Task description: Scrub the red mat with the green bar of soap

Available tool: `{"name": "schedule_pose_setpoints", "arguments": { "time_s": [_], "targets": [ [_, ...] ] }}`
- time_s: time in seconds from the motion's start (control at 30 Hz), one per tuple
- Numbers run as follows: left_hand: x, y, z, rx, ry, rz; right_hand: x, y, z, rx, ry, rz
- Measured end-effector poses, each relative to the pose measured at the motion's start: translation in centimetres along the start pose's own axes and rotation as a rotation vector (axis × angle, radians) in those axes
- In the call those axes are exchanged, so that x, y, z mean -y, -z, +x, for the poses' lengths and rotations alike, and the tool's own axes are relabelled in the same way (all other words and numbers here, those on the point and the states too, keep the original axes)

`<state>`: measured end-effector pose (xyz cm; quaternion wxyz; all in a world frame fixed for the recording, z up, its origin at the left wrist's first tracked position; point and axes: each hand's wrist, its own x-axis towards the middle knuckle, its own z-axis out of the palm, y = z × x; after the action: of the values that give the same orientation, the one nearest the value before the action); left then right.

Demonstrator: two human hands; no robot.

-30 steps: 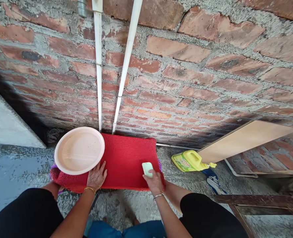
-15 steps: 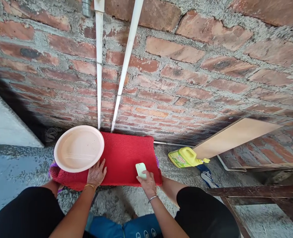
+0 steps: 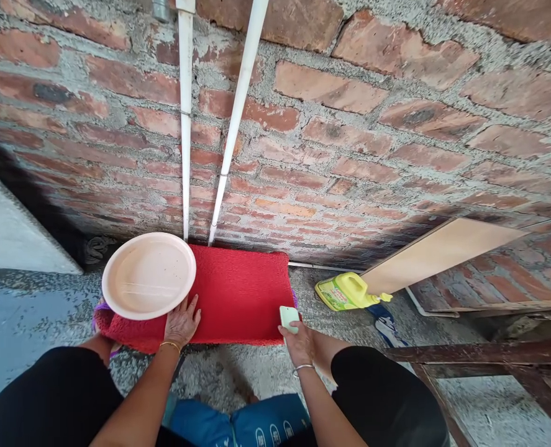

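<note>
- Brick wall (image 3: pixel 331 143) rises behind, two white pipes (image 3: pixel 238 105) running down it to a rough floor (image 3: pixel 210 375).
- Red cloth (image 3: pixel 238 292) lies along the wall's foot, in front of the pipes.
- Pink basin (image 3: pixel 140 304) rests on the cloth's left part.
- Left hand (image 3: pixel 182 320) presses flat on the cloth, fingers spread, gripping nothing; it is just beside the basin's rim.
- Right hand (image 3: pixel 299 341) grasps a pale green bar (image 3: pixel 287 316) at the cloth's near right corner; whether the bar touches the cloth, I cannot tell.
- Yellow jug (image 3: pixel 343 292) stands right of the cloth, near a leaning board (image 3: pixel 443 254).
</note>
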<state>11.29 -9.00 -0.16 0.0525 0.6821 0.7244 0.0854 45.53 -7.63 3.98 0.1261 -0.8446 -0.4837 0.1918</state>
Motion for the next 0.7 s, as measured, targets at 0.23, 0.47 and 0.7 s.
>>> {"name": "schedule_pose_setpoints", "arguments": {
  "time_s": [0.23, 0.47, 0.7],
  "targets": [
    [-0.2, 0.3, 0.1, 0.028, 0.02, -0.011, 2.0, 0.0, -1.4, 0.179, 0.071, -0.317],
    [0.0, 0.4, 0.1, 0.059, 0.032, -0.017, 1.7, 2.0, 1.0, 0.161, -0.038, -0.253],
    [0.5, 2.9, 1.0, 0.289, 0.053, -0.041, 10.3, -2.8, -5.6, 0.317, 0.303, -0.228]
  ]
}}
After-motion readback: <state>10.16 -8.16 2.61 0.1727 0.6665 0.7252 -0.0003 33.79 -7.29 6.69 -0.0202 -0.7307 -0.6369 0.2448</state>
